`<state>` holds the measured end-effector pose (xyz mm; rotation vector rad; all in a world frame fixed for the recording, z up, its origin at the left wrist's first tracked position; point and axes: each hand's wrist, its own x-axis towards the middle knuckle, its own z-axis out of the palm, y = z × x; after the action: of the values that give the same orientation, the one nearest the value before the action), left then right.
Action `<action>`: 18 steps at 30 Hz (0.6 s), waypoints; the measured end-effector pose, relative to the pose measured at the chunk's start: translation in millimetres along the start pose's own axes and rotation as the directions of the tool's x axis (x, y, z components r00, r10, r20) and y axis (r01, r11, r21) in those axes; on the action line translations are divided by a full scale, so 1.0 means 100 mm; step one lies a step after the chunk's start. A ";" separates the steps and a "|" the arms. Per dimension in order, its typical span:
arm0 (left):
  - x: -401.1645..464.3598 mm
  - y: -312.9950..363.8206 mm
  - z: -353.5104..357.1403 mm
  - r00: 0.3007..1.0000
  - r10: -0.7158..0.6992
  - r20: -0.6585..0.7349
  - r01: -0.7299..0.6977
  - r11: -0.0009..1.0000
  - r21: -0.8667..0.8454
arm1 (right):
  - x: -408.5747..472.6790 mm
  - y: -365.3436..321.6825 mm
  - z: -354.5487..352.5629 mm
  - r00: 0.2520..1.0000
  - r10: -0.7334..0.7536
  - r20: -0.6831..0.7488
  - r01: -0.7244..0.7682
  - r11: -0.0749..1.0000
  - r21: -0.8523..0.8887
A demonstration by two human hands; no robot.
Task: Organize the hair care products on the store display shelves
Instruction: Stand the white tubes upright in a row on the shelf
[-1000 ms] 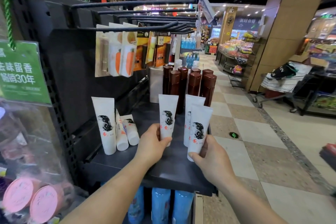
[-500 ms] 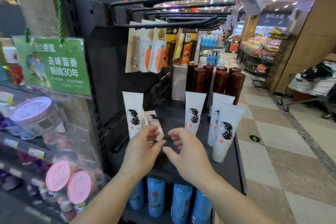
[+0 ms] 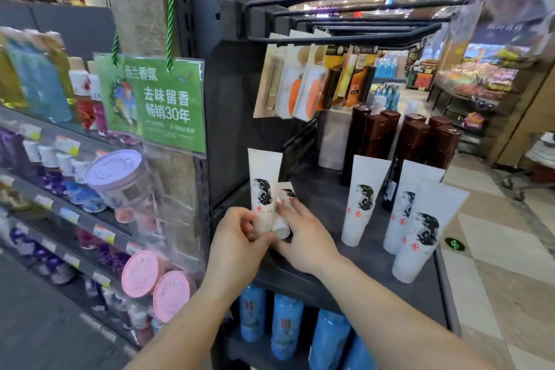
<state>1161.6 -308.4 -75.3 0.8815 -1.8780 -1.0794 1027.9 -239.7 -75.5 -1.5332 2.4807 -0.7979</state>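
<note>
White hair care tubes printed with a black hair drawing stand on a dark grey shelf. At the shelf's left an upright tube stands with its lower end gripped by my left hand. Beside it a tube lying down is held under the fingers of my right hand. Three more tubes stand to the right: one in the middle, one behind and one at the front right.
Dark brown bottles stand at the back of the shelf. Carded items hang from black hooks above. Blue bottles fill the shelf below. A green sign and pink tubs are on the left shelving. A tiled aisle runs along the right.
Both hands let go of the middle and right tubes and moved left to the tubes by the back panel. The view has swung left.
</note>
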 end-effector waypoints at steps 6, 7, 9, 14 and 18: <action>0.04 -0.02 0.06 0.996 -0.069 -0.061 0.067 0.997 -0.036 | -0.17 0.06 -0.13 0.997 0.073 0.009 -0.072 0.996 -0.057; 0.04 -0.02 0.07 0.996 -0.078 -0.038 0.076 0.996 -0.043 | -0.21 0.07 -0.15 0.997 0.082 0.013 -0.081 0.995 -0.065; 0.04 -0.01 0.08 0.997 -0.078 0.023 0.080 0.994 -0.074 | -0.29 0.09 -0.19 0.996 0.085 0.015 -0.084 0.995 -0.061; 0.07 0.00 0.12 0.997 -0.066 0.044 0.069 0.995 -0.068 | -0.45 0.07 -0.23 0.997 0.075 0.033 -0.071 0.993 -0.095; 0.14 -0.02 0.13 0.997 -0.067 0.034 0.068 0.997 -0.037 | -0.60 0.05 -0.26 0.998 0.060 0.034 -0.052 0.977 -0.209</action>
<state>1144.6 -316.6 -77.3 0.9164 -1.8596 -1.1731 1043.8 -176.5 -65.9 -1.5162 2.6354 -0.5064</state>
